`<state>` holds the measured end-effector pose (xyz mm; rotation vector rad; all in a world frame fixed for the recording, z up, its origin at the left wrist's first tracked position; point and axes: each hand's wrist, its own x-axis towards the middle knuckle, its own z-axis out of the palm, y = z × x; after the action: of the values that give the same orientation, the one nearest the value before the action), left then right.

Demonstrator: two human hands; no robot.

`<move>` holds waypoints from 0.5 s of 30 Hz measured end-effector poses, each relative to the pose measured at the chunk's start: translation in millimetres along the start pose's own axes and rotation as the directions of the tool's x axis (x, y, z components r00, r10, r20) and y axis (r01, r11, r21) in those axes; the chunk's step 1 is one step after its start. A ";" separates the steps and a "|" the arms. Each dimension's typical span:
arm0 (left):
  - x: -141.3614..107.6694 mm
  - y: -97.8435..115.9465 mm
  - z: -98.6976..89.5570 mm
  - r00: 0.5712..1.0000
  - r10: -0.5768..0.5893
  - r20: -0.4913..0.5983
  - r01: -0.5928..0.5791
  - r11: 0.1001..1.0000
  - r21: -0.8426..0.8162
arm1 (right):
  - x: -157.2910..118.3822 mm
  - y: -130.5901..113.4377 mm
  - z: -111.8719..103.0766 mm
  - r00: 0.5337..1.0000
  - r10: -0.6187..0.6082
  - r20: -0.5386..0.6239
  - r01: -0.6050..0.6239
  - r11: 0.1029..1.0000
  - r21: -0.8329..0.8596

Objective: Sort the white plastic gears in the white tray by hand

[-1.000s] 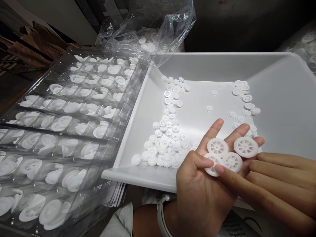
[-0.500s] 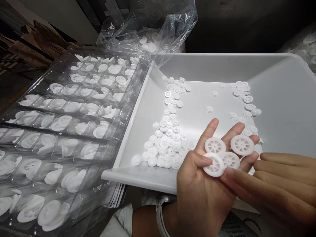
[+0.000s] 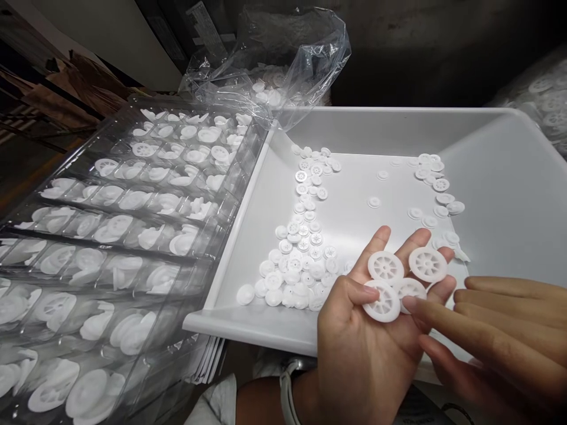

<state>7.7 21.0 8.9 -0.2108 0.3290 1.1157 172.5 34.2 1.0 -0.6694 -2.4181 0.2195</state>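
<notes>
Several white plastic wheels [image 3: 427, 264] with spokes lie on the upturned palm and fingers of my left hand [image 3: 370, 354]. Its thumb presses on the lowest wheel [image 3: 385, 308], and its fingers are spread beneath the others. From the right comes my right hand [image 3: 500, 342], its fingers stretched out and its index fingertip touching a wheel near the middle of the group. Below both hands is a large white tray [image 3: 248, 324], in which a pile of similar wheels [image 3: 295, 271] lies on the left and a smaller scattering [image 3: 436, 177] at the right.
A clear compartment tray [image 3: 155, 245] full of white plastic parts stands on the left. Behind the white tray is an open clear plastic bag [image 3: 310, 65] with more white parts. Another bag of wheels [image 3: 547, 100] sits at the far right.
My right hand has shifted slightly, its thumb now showing below the fingers and its index fingertip on a wheel. The wheels in my left hand have moved little. The view has tilted slightly.
</notes>
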 end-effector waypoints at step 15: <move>1.9 -0.8 -1.5 1.000 0.008 -0.009 -0.007 1.000 0.018 | -17.6 10.7 3.6 0.999 0.027 0.021 -0.027 1.000 -0.015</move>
<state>8.9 21.8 6.8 -0.1994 0.3480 1.1190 186.9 34.3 -14.3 -0.7095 -2.4339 0.2214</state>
